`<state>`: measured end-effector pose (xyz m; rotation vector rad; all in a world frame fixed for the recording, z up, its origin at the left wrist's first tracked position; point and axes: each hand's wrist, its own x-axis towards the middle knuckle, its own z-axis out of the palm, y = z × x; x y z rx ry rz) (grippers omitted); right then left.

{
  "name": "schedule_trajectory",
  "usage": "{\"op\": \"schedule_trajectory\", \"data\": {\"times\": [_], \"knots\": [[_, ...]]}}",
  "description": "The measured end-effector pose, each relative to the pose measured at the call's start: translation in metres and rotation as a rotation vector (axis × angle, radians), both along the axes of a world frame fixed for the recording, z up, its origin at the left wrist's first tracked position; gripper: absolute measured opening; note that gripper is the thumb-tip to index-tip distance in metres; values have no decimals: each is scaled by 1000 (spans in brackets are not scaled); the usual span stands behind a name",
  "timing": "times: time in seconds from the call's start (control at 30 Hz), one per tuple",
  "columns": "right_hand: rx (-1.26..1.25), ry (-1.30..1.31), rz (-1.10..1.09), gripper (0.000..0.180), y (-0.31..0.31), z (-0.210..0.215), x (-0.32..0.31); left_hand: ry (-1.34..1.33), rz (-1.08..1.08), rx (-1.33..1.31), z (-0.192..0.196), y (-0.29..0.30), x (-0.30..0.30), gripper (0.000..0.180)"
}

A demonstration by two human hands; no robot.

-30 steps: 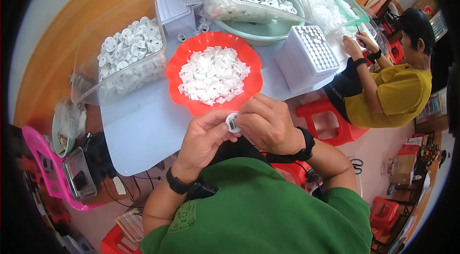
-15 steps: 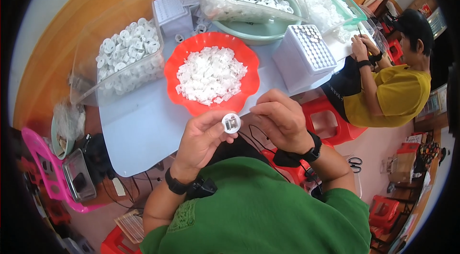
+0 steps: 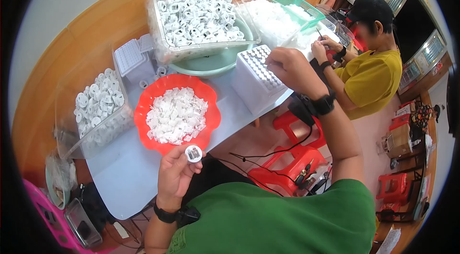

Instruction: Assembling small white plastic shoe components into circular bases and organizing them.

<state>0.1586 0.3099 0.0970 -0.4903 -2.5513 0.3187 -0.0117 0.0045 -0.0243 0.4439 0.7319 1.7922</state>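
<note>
My left hand pinches a small round white plastic part between thumb and fingers, its face with dark metal pieces turned up. The part is just off the near rim of a red scalloped bowl, which holds a heap of small whitish translucent pieces. To the right, my right hand is at the top of a tall white box with rows of small round pieces. Its fingers are curled together over the right side of those rows; what they grip, if anything, is hidden.
A clear bin of white round parts stands at the left. Another clear bin rests on a pale green basin behind the bowl. At the far right a co-worker in a yellow shirt works at the table. Red stools stand below.
My right hand has moved away from the left hand, out to the top of the tall white box. The left hand still holds the round part. The view has shifted to the right.
</note>
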Motion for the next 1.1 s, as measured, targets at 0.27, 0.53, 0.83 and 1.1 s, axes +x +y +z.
{"op": "schedule_trajectory", "data": {"times": [0.27,0.53,0.83,1.1], "knots": [[152,-331,-114,11,26,-2,-55,20,25,-67,-1,0,-3,25],[170,-325,-113,10,43,-17,-73,15,23,-55,-4,-1,-9,27],[48,-370,-74,9,29,-10,-66,15,-12,-23,-4,-3,-9,30],[-21,-101,84,8,-24,14,-48,4,-55,38,-6,-11,-8,28]]}}
